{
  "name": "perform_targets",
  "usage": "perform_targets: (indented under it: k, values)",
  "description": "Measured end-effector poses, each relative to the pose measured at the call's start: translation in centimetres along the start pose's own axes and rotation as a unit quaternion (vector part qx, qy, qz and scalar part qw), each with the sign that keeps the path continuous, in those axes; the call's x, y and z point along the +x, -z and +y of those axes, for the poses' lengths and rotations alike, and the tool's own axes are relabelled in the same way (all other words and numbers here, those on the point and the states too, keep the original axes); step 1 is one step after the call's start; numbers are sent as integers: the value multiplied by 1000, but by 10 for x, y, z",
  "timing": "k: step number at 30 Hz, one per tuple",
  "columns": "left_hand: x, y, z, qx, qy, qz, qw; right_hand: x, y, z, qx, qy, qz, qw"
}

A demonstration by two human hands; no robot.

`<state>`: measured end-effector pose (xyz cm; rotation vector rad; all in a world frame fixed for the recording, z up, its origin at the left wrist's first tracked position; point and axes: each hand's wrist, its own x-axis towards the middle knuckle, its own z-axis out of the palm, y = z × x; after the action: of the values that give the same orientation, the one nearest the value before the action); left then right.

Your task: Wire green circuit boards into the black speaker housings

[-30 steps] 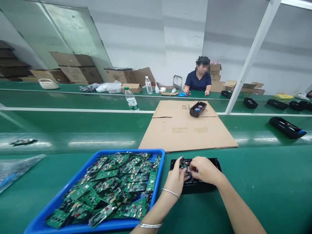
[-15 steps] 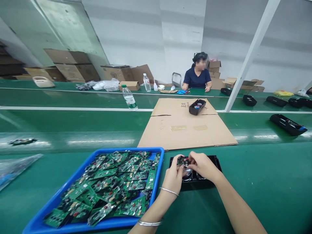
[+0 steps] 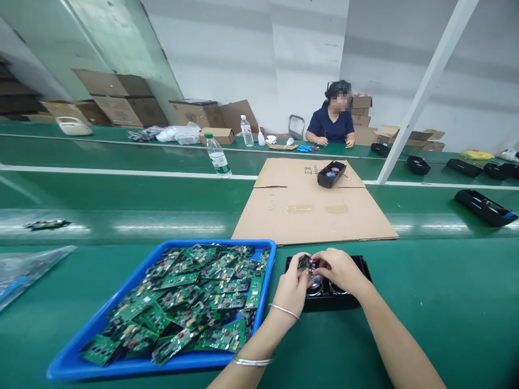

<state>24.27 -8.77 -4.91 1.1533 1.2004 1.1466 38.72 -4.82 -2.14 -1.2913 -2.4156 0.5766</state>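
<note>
My left hand grips a small green circuit board between thumb and fingers, above the left end of a black speaker housing. My right hand meets it from the right, fingertips pinched together at the board's edge; whatever they hold is too small and covered to make out. Round silver speaker drivers show inside the housing, partly hidden under my hands. Left of them, a blue tray is heaped with similar green circuit boards.
Beyond my hands lies a flat cardboard sheet bearing another black housing. A water bottle stands at the divider. Across the bench sits a co-worker. More black housings lie at right, a plastic bag at left.
The view has shifted slightly, so the scene sits a little differently in the picture. Both hands stay together at the circuit board, with only small finger movements.
</note>
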Motion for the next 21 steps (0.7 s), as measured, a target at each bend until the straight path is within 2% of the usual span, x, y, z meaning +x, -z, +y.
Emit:
perform_targets:
  k: [2, 6, 8, 11, 14, 17, 21]
  values:
    - [0, 1, 2, 10, 5, -1, 1000, -3, 8, 5, 6, -13, -17, 1000]
    - [-3, 3, 11, 42, 17, 6, 999, -18, 10, 11, -46, -36, -136, 989]
    - [-4, 7, 18, 66, 18, 6, 998, -28, 4, 10, -97, -34, -137, 985]
    - [-1, 18, 27, 118, 6, 17, 993, -48, -1, 15, -117, -46, -75, 989]
    - [7, 36, 32, 197, -2, 45, 979, -79, 11, 44, -118, -119, -4, 986]
    - [18, 58, 31, 309, 12, 62, 949, -122, 42, 102, -149, -217, 115, 958]
    - [31, 87, 27, 451, 53, 66, 888, -182, 93, 186, -199, -382, 229, 873]
